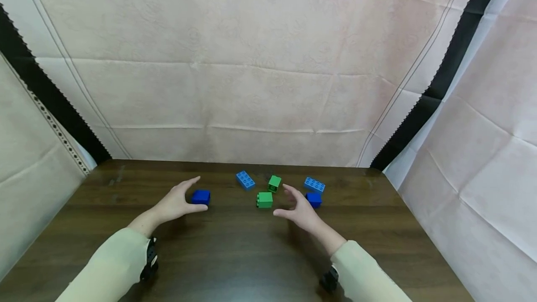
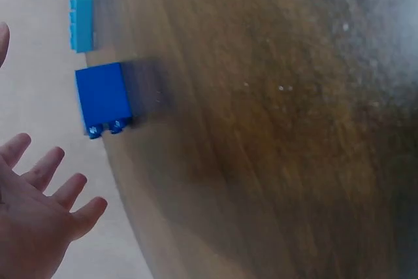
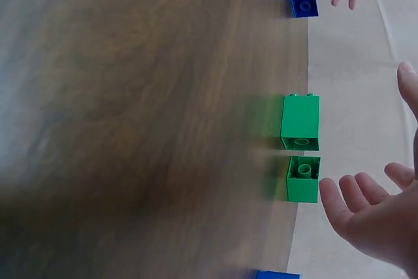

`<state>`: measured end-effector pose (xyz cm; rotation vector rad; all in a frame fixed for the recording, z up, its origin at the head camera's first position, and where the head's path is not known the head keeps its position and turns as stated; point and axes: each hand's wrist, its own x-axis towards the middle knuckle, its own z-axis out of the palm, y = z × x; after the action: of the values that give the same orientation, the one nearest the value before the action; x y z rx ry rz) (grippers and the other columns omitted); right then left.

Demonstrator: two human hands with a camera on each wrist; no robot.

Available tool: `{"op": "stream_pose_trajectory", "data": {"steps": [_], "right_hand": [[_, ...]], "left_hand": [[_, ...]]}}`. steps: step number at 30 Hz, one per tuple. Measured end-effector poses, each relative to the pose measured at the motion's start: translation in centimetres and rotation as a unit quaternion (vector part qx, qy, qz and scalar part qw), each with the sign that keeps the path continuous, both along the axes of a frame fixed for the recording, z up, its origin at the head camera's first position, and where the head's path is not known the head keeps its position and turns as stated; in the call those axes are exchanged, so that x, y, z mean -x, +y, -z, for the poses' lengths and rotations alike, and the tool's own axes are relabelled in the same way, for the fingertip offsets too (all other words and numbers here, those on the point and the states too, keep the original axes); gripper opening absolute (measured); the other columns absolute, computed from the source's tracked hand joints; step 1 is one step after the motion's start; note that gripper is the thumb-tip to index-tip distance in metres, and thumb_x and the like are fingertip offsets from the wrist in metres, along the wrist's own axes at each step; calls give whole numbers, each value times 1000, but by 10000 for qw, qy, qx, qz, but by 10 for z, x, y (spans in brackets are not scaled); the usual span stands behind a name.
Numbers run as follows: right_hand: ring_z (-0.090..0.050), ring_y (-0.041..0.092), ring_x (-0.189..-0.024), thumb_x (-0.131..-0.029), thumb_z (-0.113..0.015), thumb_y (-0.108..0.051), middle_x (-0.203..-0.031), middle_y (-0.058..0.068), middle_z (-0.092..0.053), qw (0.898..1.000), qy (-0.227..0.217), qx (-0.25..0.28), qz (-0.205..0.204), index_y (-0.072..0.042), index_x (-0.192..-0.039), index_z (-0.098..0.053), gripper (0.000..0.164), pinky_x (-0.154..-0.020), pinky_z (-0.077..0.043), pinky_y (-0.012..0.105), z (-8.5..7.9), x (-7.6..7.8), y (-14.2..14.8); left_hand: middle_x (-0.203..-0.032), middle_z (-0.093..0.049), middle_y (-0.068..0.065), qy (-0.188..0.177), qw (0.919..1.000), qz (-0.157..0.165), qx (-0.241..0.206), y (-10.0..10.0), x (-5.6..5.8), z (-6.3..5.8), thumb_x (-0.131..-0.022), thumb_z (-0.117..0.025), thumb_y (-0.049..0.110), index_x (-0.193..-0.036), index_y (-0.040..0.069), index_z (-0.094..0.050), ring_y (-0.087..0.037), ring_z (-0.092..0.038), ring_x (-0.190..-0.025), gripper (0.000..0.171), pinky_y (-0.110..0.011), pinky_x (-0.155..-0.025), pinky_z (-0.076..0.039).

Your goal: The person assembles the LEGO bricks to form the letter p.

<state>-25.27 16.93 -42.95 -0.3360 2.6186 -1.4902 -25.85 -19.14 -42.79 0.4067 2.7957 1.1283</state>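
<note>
My left hand [image 1: 174, 203] is spread, its thumb and fingers on either side of a dark blue toy brick [image 1: 201, 197]. In the left wrist view that brick [image 2: 104, 96] lies on its side, studs facing sideways, with a gap to the fingers. My right hand [image 1: 299, 209], also with parted thumb and fingers, hovers beside two green toy bricks, a nearer one [image 1: 265, 200] and a farther one [image 1: 274, 182]. Both lie tipped over; the right wrist view shows the hollow underside of one green brick [image 3: 303, 184]. Neither hand holds anything.
Another dark blue brick [image 1: 314, 200] lies just beyond the right hand, with a light blue brick [image 1: 314, 184] behind it. A second light blue brick [image 1: 245, 180] lies studs up near the back. The brown wooden table [image 1: 218, 255] ends at a pale fabric wall [image 1: 235, 106].
</note>
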Motion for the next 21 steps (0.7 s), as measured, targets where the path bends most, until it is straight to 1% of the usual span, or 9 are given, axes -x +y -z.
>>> {"op": "stream_pose_trajectory", "data": {"steps": [3, 6, 9, 16, 21], "right_hand": [[-42, 36, -127, -80, -74, -30, -142, 17, -43, 9999, -90, -17, 45, -11, -144, -33, 78, -97, -44, 50, 2, 7, -4], [-42, 35, -128, -81, -73, -28, -141, 16, -43, 9998, -197, -15, 79, -11, -144, -32, 76, -98, -43, 51, 6, 13, -8], [-41, 35, -128, -81, -73, -27, -141, 16, -43, 9995, -310, -41, 96, -12, -144, -32, 76, -99, -41, 52, 9, 18, -12], [-42, 35, -128, -81, -72, -29, -141, 16, -44, 9991, -392, -174, 54, -11, -143, -34, 75, -103, -37, 53, 17, 29, -18], [-43, 35, -127, -82, -72, -29, -140, 17, -44, 9988, -433, -240, -3, -10, -143, -33, 75, -103, -37, 53, 22, 33, -20]], "left_hand": [[-150, -22, -26, -162, 9998, -9, -120, -1, 4, 4, -81, -69, 44, -147, 2, -18, -49, -21, -135, 94, -66, -103, -25], [-149, -24, -28, -261, 9996, -22, -145, -2, 8, 7, -82, -69, 43, -147, 0, -18, -49, -22, -135, 93, -65, -104, -25], [-148, -27, -28, -347, 9992, -52, -166, -4, 9, 11, -82, -69, 42, -146, -1, -18, -48, -24, -134, 92, -64, -104, -25], [-145, -31, -29, -359, 9991, -95, -204, -6, 16, 20, -82, -69, 42, -145, -3, -21, -47, -29, -133, 90, -62, -104, -28], [-144, -31, -30, -330, 9992, -44, -220, -4, 18, 23, -82, -69, 42, -144, -3, -24, -48, -30, -131, 89, -62, -104, -29]]}}
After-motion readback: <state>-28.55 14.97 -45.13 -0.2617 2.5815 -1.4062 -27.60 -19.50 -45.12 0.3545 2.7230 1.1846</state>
